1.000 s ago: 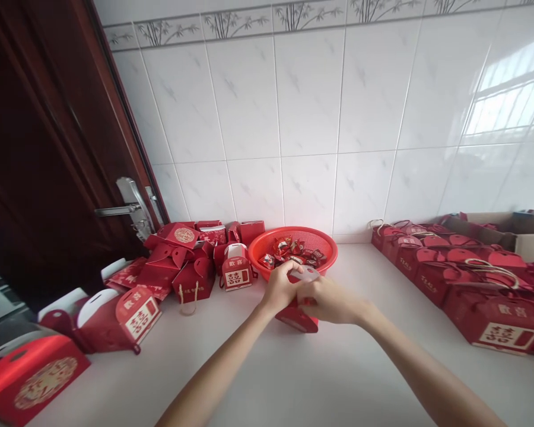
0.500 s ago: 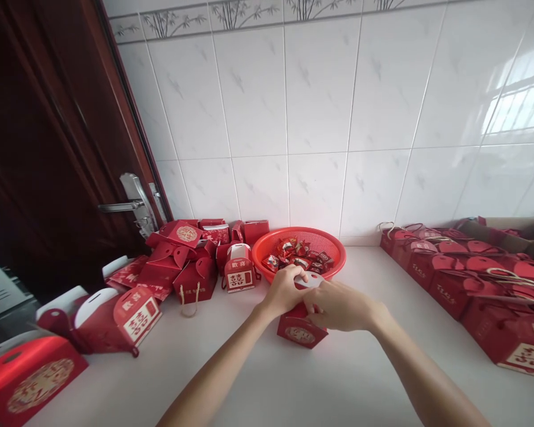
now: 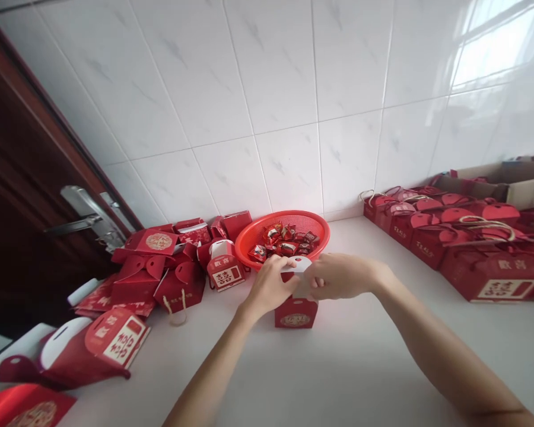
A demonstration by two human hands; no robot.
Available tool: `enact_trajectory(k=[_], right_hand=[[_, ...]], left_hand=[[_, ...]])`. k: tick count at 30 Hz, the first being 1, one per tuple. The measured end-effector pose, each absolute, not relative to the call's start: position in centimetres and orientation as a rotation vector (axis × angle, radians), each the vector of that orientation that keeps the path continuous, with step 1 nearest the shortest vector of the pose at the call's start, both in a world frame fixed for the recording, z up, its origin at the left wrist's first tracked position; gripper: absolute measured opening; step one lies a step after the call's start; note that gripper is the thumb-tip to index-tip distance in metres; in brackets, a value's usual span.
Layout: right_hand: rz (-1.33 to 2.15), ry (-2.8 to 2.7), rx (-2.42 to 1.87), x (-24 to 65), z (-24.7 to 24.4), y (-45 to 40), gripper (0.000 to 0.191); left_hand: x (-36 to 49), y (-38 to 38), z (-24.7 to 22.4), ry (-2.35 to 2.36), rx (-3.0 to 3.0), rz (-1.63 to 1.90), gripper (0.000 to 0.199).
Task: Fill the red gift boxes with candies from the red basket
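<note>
A small red gift box with a round cream emblem stands upright on the white table in front of me. Its top flaps are raised and show their white insides. My left hand grips the box's left side near the top, with thumb and fingers on the flaps. At the right side my right hand is closed, its curled fingers on a flap; the fingertips are partly hidden. Just behind the box sits a red plastic basket holding several wrapped candies.
Several red gift boxes are piled at the left, some with open flaps. Rows of closed red boxes with cord handles line the right, beside a cardboard carton. A tiled wall rises behind; a dark door stands left.
The view has tilted down and turned. The box's flaps are spread wider now, with more white inside showing, and my right hand has moved slightly outward from my left.
</note>
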State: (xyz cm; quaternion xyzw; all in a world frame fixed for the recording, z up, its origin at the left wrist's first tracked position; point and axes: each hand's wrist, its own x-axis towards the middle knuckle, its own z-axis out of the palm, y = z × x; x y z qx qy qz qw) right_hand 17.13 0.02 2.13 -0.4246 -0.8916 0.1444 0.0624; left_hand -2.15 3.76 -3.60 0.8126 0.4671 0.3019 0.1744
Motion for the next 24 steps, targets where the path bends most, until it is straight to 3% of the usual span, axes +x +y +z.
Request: enact_trajectory(k=[6,10,24], right_hand=[[0.548,-2.692,-1.382,17.7,2.6,0.6,0.024],[0.598,-2.699,-1.376,18.2,2.5,1.1,0.015],[0.766,-2.598,-1.142,19.5,2.4,2.6,0.013]], left_hand=[[-4.8,4.7,-1.7,1.195,2.125,0.613,0.036],[-6.0,5.0,-1.1,1.109,2.103,0.474,0.049],[-6.7,5.9,-1.2,0.951,2.001,0.375,0.042]])
